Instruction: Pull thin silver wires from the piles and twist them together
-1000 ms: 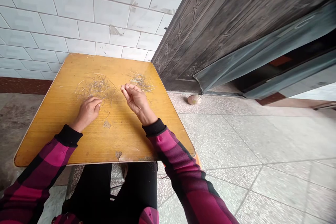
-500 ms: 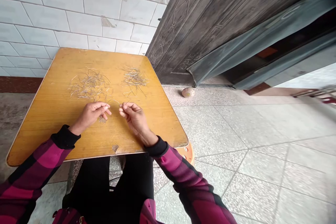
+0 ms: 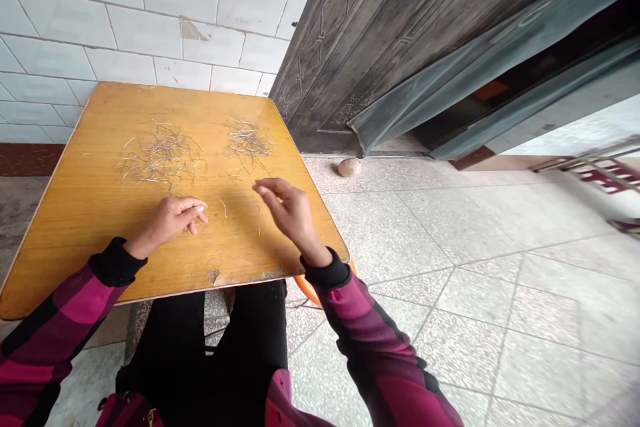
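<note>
Our left hand [image 3: 175, 215] curled, fingertips together, pinch unclear; right hand [image 3: 287, 208] loosely open, holding nothing visible, above wooden tabletop [image 3: 65, 240]. Nearby, loose wire strand [image 3: 259, 220]; beyond, larger wire heap [image 3: 160, 157], smaller wire heap [image 3: 249, 140].

Soft, even daylight fills the scene, brightest toward the pale terrazzo floor [image 3: 475, 267] at the right, with no hard sun patches. A faint sheen lies on the far part of the varnished bench [image 3: 75, 213], while the left hand [image 3: 173, 217] and right hand [image 3: 290, 210] cast only soft, weak shadows on it. The wide lens bows the lines of the tile wall [image 3: 150, 33] and makes the dark door [image 3: 400, 33] lean sharply. At the right edge, a red-and-white object [image 3: 603, 177] smears into blur.
</note>
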### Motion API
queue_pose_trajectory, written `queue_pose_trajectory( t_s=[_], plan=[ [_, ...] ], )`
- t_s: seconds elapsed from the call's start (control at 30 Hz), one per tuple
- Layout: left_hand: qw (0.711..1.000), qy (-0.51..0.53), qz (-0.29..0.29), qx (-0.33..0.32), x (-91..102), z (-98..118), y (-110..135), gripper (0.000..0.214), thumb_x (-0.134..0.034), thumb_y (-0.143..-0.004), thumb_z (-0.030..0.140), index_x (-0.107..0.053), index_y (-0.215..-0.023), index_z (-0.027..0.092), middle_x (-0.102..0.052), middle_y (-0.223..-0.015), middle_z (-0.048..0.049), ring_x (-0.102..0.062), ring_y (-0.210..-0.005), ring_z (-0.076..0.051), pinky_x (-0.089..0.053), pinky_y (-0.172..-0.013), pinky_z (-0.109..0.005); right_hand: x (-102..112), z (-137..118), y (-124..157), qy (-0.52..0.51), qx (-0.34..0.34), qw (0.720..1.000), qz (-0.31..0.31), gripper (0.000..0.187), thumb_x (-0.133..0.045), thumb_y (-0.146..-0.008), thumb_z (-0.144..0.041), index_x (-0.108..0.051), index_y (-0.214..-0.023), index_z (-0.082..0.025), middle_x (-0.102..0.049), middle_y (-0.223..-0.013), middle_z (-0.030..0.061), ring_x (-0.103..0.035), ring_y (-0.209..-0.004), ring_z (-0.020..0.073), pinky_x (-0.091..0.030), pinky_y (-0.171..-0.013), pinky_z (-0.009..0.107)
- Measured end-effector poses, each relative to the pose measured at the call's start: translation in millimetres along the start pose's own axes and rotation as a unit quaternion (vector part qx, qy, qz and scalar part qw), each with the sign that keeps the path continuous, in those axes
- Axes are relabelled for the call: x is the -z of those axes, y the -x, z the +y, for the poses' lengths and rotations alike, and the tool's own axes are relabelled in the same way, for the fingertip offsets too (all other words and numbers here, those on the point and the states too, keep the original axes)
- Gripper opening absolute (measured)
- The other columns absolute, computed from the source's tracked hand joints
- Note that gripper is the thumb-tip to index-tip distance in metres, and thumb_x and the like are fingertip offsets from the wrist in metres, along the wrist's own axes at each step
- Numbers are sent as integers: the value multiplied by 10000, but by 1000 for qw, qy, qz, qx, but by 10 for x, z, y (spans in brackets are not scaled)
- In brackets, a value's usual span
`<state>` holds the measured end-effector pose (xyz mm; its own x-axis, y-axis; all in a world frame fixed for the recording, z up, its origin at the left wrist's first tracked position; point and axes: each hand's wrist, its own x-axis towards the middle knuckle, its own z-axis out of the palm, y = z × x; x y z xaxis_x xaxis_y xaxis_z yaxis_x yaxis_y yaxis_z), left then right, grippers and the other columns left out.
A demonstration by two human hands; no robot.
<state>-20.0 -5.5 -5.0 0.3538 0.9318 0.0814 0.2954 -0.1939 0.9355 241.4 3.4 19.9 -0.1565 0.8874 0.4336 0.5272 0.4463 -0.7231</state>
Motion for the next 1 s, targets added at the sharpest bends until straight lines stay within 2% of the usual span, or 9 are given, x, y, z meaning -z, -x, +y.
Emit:
queue_pose_trajectory(
  t_s=[0.07, 0.1, 0.17, 0.27, 0.37, 0.47, 0.63, 0.83, 1.0],
  plan=[
    [999, -41, -11, -15, -28, 22, 20, 280, -535, -892, 359, -699, -875, 133, -749, -749, -53, -620, -501, -102, -486, -549, -223, -79, -192, 14, 119, 77, 986, -89, 286, -563, -942, -391, -690, -1038, -154, -736, -1008, 109, -678, -938, 208, -503, -831, 333],
    [998, -56, -14, -22, -45, 30, 30, 270, -531, -896, 346, -701, -875, 137, -737, -703, -37, -622, -506, -105, -487, -565, -226, -153, -271, 36, 186, 89, 971, -123, 324, -578, -936, -396, -670, -1112, -139, -736, -996, 122, -678, -915, 220, -497, -805, 335],
    [997, -75, -21, -28, -82, 38, 45, 274, -513, -908, 337, -700, -856, 144, -700, -612, -12, -622, -509, -113, -483, -580, -230, -331, -373, 95, 296, 77, 936, -174, 409, -590, -934, -382, -597, -1248, -120, -735, -920, 123, -674, -842, 223, -475, -724, 318],
    [996, -76, -32, -26, -124, 31, 51, 283, -497, -914, 336, -693, -832, 149, -696, -619, -17, -630, -537, -119, -479, -597, -238, -543, -389, 180, 369, 55, 901, -223, 289, -493, -988, -267, -596, -1226, -141, -719, -861, 101, -653, -775, 193, -405, -616, 273],
    [997, -36, -66, -2, -127, 41, 44, 283, -514, -898, 336, -665, -748, 151, -697, -646, -28, -619, -551, -116, -469, -579, -234, -594, -335, 233, 362, 87, 894, -248, 252, -437, -993, -174, -614, -1173, -169, -698, -872, 74, -627, -757, 159, -354, -581, 251],
    [991, 54, -109, 47, -106, 82, 44, 315, -544, -880, 376, -616, -669, 153, -669, -615, -23, -581, -522, -105, -458, -543, -226, -549, -317, 255, 358, 105, 889, -264, 276, -420, -984, -146, -608, -1184, -175, -680, -879, 62, -610, -717, 144, -336, -560, 246],
    [973, 126, -158, 111, -134, 148, 68, 317, -597, -848, 434, -633, -741, 138, -695, -703, -49, -586, -565, -110, -456, -542, -233, -529, -406, 260, 383, 81, 875, -285, 323, -389, -995, -174, -573, -1261, -171, -682, -936, 88, -619, -675, 144, -348, -523, 242],
    [970, 140, -118, 158, -191, 150, 80, 334, -560, -833, 372, -569, -581, 154, -601, -536, -21, -480, -476, -89, -357, -479, -221, -547, -339, 269, 348, 119, 889, -272, 353, -407, -986, -157, -569, -1299, -158, -707, -905, 95, -633, -651, 144, -358, -490, 247],
    [960, 141, -128, 208, -166, 145, 74, 223, -578, -772, 340, -626, -654, 157, -552, -452, 4, -437, -422, -97, -304, -444, -227, -364, -63, 379, 325, 177, 899, -234, 368, -449, -941, -90, -616, -1259, -173, -732, -865, 70, -633, -673, 145, -418, -540, 251]
  ],
)
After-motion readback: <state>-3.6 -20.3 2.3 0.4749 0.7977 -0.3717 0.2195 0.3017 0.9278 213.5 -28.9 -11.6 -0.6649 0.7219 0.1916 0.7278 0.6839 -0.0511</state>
